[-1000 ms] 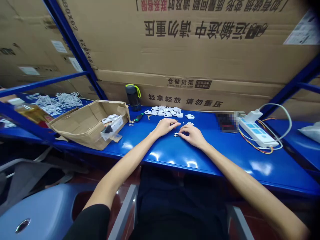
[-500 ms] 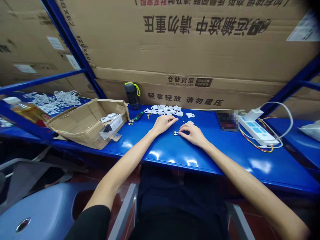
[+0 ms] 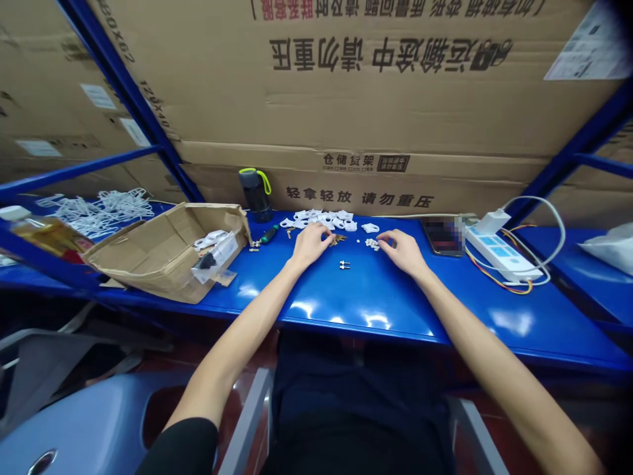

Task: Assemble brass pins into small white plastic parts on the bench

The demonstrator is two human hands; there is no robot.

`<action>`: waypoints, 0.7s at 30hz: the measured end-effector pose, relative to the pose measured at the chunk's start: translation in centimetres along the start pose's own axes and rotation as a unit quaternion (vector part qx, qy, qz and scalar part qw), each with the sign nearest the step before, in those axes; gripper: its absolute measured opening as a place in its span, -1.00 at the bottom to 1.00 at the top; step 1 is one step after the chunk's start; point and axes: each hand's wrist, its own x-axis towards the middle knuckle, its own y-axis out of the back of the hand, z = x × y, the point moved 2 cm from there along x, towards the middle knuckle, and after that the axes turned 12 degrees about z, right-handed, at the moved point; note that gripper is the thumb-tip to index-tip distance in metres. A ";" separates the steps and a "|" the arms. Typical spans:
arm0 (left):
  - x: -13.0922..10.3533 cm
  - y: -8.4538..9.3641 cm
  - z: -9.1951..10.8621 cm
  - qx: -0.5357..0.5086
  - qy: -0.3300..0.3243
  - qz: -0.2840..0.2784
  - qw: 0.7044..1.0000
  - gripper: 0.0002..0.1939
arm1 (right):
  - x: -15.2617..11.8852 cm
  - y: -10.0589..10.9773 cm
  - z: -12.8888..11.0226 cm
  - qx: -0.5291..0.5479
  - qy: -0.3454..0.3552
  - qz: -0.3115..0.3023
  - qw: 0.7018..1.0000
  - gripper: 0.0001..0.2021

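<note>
My left hand (image 3: 309,245) rests at a small pile of brass-coloured pins (image 3: 338,239), its thumb and forefinger brought together at the pile's left edge. Whatever is between those fingertips is too small to make out. Beside a cluster of tiny white pieces (image 3: 371,244) is my right hand (image 3: 403,251), thumb and forefinger slightly apart at the cluster's right edge. Two small parts with white ends and metal pins (image 3: 345,265) lie side by side on the blue table (image 3: 366,290), nearer to me than both hands.
White ring-shaped plastic parts (image 3: 326,219) lie behind my hands. On the left are an open cardboard box (image 3: 143,257), a green-handled screwdriver (image 3: 270,233) and a dark bottle (image 3: 256,194). A phone (image 3: 442,236) and a white power strip (image 3: 507,254) with cables are on the right.
My right hand has let go of the small pinned parts and moved right to the white pieces. The left hand has shifted slightly back to the brass pins, now uncovered.
</note>
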 end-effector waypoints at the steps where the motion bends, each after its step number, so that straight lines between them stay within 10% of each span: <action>1: 0.0 0.1 0.1 0.000 -0.008 -0.002 1.000 -0.78 | 0.0 0.0 0.6 -0.007 0.000 -0.015 1.000 -0.79; 21: -0.6 -0.5 0.4 0.041 -0.029 -0.068 0.996 -0.85 | -0.1 0.0 0.3 -0.053 -0.023 -0.096 0.994 -0.85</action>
